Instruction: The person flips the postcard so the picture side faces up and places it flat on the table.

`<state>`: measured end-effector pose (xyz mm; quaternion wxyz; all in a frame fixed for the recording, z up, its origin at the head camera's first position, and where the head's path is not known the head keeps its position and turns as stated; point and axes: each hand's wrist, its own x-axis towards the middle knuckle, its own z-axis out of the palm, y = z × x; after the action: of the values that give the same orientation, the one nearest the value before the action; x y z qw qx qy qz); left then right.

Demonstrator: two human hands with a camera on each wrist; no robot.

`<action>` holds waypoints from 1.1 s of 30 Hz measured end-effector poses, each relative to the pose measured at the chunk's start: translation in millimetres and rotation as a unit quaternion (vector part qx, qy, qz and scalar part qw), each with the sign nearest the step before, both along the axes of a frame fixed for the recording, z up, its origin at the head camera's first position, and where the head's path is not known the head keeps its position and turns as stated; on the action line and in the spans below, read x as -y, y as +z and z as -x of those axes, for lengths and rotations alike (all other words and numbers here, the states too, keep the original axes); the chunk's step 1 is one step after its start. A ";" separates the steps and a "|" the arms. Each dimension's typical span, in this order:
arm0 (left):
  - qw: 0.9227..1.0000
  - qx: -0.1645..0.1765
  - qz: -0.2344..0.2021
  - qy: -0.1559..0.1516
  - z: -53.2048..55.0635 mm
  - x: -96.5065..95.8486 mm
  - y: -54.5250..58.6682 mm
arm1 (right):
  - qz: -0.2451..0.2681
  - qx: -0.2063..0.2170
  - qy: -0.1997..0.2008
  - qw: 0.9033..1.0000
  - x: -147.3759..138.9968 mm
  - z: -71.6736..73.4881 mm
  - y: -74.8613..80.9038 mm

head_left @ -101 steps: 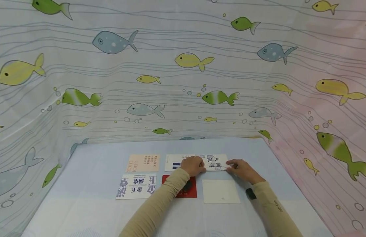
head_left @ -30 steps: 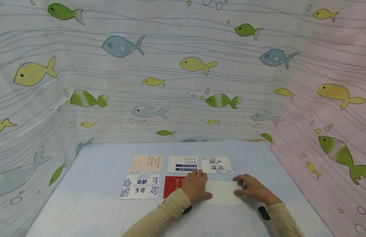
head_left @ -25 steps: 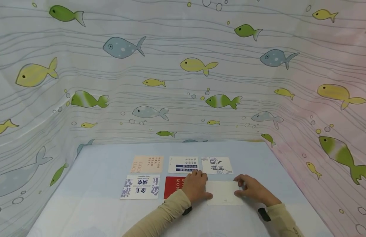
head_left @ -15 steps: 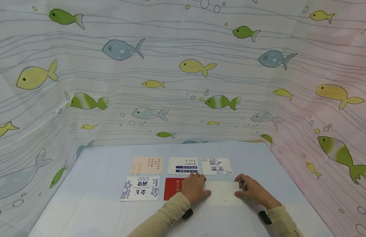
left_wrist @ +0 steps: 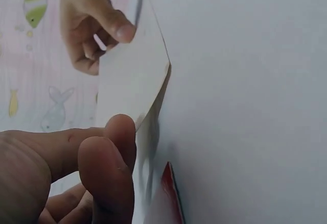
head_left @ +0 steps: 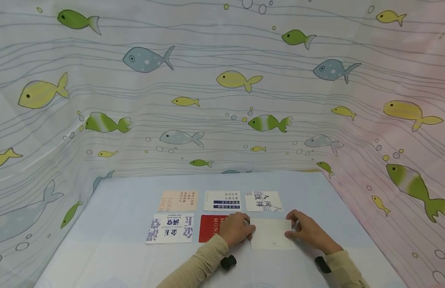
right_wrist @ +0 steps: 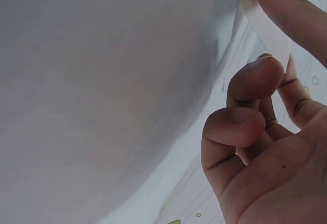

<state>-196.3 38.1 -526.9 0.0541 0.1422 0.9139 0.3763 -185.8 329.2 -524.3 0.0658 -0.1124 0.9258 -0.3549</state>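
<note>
A plain cream-white card (head_left: 271, 234) lies between my two hands at the right end of the front row, a tiny mark near its lower edge. My left hand (head_left: 235, 229) pinches its left edge, fingers curled in, and partly covers the red card (head_left: 209, 227). The opposite edge is held by my right hand (head_left: 310, 233) between thumb and fingers. In the left wrist view the card (left_wrist: 130, 76) slants with a shadow beneath its near edge, the right thumb (left_wrist: 124, 31) on its far end. Only a strip of card (right_wrist: 265, 27) shows in the right wrist view.
Behind lie a peach card (head_left: 177, 201), a white card with blue bars (head_left: 221, 200) and a white card with dark characters (head_left: 263, 201). A purple-lettered card (head_left: 170, 228) is at front left. Fish-patterned sheeting (head_left: 222, 100) walls the table (head_left: 118, 224) on three sides.
Both hands have come forward from the back-row lettered card to the cream-white one. Over the last half second my left fingers have curled in from the red card to the cream-white card's edge.
</note>
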 end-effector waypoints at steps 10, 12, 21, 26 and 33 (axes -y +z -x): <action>1.000 0.006 -0.026 0.001 2.2 1.4 -5.1 | -0.004 0.030 -0.051 0.998 -0.1 -9.1 3.4; 1.000 0.006 -0.027 0.001 2.1 1.5 -5.4 | 0.012 0.058 -0.064 0.996 1.7 -10.9 5.4; 0.999 0.012 -0.049 -0.003 -0.7 3.5 -1.9 | 0.082 0.100 -0.062 0.990 4.9 -11.1 7.6; 0.999 0.009 -0.050 -0.008 0.8 3.9 1.8 | 0.086 0.105 -0.077 0.988 5.3 -9.8 7.0; 0.998 -0.003 -0.055 -0.005 2.7 4.4 5.1 | 0.087 0.091 -0.087 0.988 6.6 -8.3 9.2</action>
<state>-199.0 33.7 -521.8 0.0457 0.1504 0.8914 0.4250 -177.5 322.7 -515.1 0.1089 -0.0039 0.8879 -0.4470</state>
